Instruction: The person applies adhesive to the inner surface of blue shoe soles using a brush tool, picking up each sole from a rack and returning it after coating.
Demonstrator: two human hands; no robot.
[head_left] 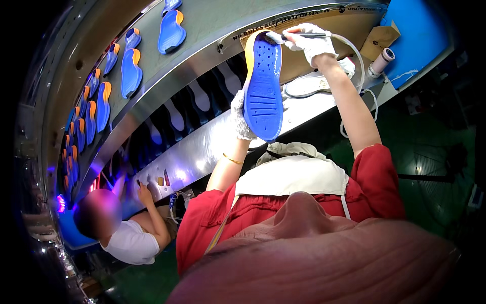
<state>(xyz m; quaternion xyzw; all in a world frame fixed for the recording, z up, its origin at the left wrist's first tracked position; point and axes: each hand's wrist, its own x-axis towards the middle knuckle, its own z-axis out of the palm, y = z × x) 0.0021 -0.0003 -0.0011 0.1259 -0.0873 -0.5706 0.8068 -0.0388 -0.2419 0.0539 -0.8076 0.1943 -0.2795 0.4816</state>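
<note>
My left hand (244, 116), in a white knit glove, grips a blue shoe sole (264, 99) with an orange rim by its left edge. The sole stands toe end up, its holes and grooves facing me. Closed around the dark handle of a thin brush (304, 35) is my gloved right hand (315, 46). A pale hose runs from the handle's rear end. The brush tip meets the inside of the sole's toe rim. Beneath my right forearm, a white shoe-shaped piece (307, 85) lies on the bench.
Blue-and-orange soles (131, 73) ride in rows on the conveyor belt (147, 66). Below it, a dark shelf holds several pale shoe-shaped pieces (200, 96). A pinkish cylinder (382, 62) stands by a blue surface (417, 38). A co-worker (134, 238) works along the metal bench (202, 157) at left.
</note>
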